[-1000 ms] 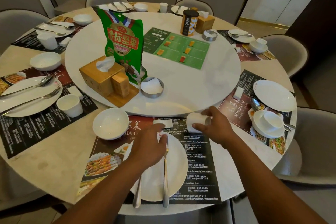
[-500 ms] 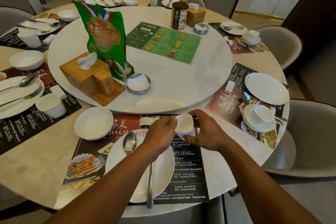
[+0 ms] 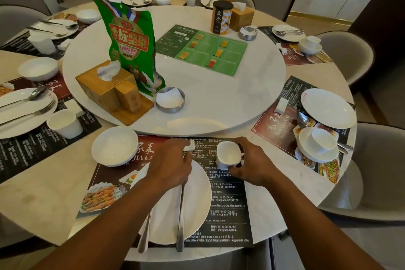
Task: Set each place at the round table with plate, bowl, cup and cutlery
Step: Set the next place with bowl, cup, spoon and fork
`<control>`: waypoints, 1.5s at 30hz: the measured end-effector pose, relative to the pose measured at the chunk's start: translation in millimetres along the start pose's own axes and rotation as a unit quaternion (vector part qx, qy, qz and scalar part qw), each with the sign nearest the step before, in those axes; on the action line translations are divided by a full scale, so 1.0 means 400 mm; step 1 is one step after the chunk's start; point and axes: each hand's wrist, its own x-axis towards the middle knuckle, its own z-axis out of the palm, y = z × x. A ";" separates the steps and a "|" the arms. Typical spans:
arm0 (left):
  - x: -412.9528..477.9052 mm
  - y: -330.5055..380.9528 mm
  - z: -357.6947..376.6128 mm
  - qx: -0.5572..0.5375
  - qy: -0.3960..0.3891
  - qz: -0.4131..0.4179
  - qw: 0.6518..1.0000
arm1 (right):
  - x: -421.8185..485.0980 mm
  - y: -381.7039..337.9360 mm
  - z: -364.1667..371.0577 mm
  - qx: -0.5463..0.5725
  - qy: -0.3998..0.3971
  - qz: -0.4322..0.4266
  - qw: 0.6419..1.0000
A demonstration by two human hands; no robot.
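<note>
Nearest you, the plate lies on the placemat with two cutlery handles across it. Your left grip lies over its far rim, fingertips at a small white packet; whether they pinch it, I cannot tell. Your right grip clasps the cup just beside. Farther left sits the bowl.

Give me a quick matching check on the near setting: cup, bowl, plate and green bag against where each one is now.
Things:
1 cup
2 bowl
3 plate
4 green bag

Places:
a standing on the turntable
b under the cutlery
c held by the right hand
d empty, beyond the plate to its left

Pairs: 1-c; 2-d; 3-b; 4-a.
</note>
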 end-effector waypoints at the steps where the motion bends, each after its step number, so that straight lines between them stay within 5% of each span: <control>1: 0.005 -0.009 -0.004 0.031 0.005 0.005 1.000 | 0.000 0.002 0.002 0.002 0.002 -0.001 1.000; 18: 0.129 -0.038 0.000 0.154 -0.024 -0.072 0.985 | -0.067 0.025 0.004 0.142 -0.028 0.023 0.989; 37: 0.132 0.025 0.063 0.131 -0.009 -0.051 0.990 | -0.077 0.015 0.050 0.095 0.032 0.066 0.993; 45: -0.013 -0.072 -0.076 0.099 0.089 -0.056 0.990 | -0.169 -0.023 0.104 0.030 0.089 0.136 0.986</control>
